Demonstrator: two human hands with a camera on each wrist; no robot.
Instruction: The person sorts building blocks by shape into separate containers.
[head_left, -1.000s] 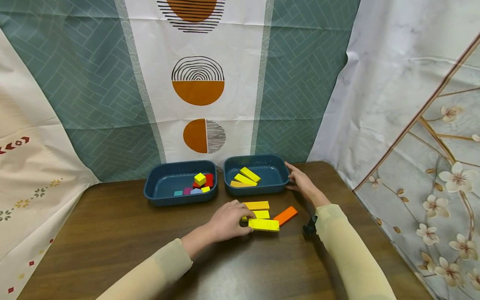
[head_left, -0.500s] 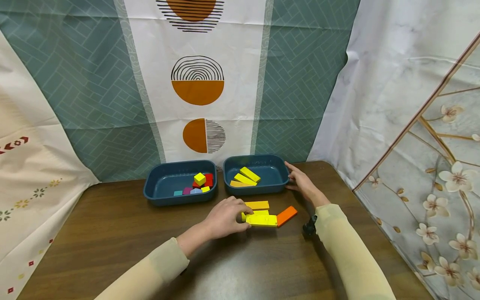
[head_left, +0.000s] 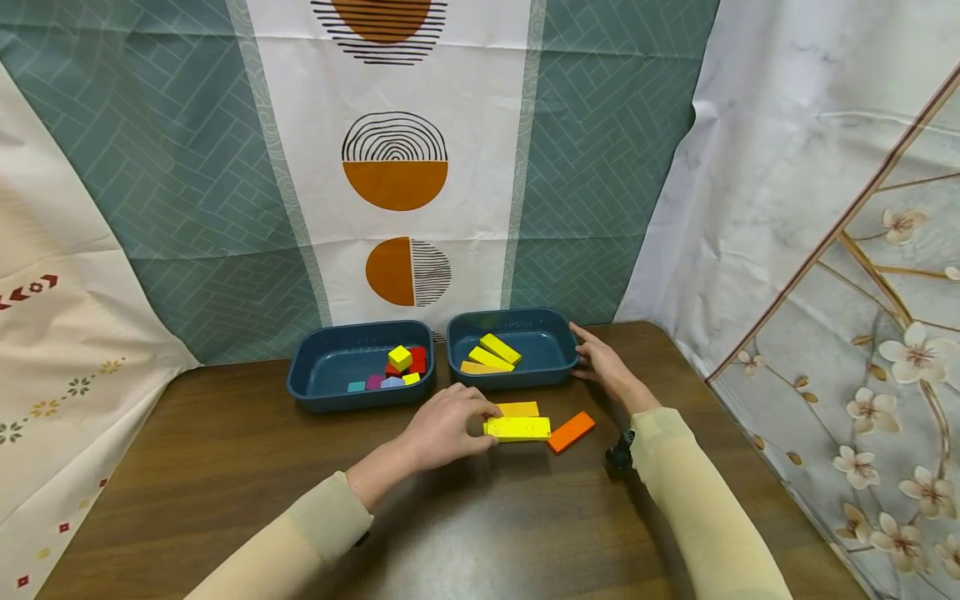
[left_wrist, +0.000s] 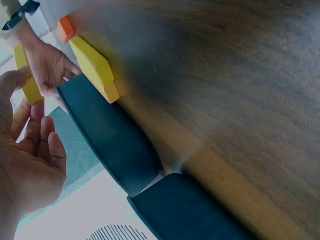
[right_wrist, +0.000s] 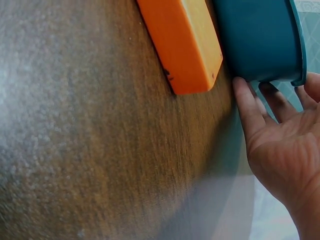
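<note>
My left hand (head_left: 447,427) pinches one end of a long yellow block (head_left: 519,429) between thumb and fingers. In the left wrist view this yellow block (left_wrist: 33,91) is raised off the table. Behind it in the head view lies an amber block (head_left: 519,409); a second yellow block (left_wrist: 92,60) beside that one is mostly hidden there. To the right rests an orange block (head_left: 572,432). My right hand (head_left: 606,367) has its extended fingertips against the right end of the right blue bin (head_left: 517,381), as the right wrist view also shows. Three yellowish blocks (head_left: 500,349) lie inside that bin.
Left of it stands another blue bin (head_left: 360,402), holding several small cubes, with a yellow cube (head_left: 400,358) on top of red ones. Both bins stand along the back of the brown wooden table (head_left: 225,467). Patterned cloths (head_left: 622,167) hang behind and at the sides.
My left hand has moved the yellow block away from me and slightly left, so it now overlaps the yellow block behind it. My right hand stays at the bin.
</note>
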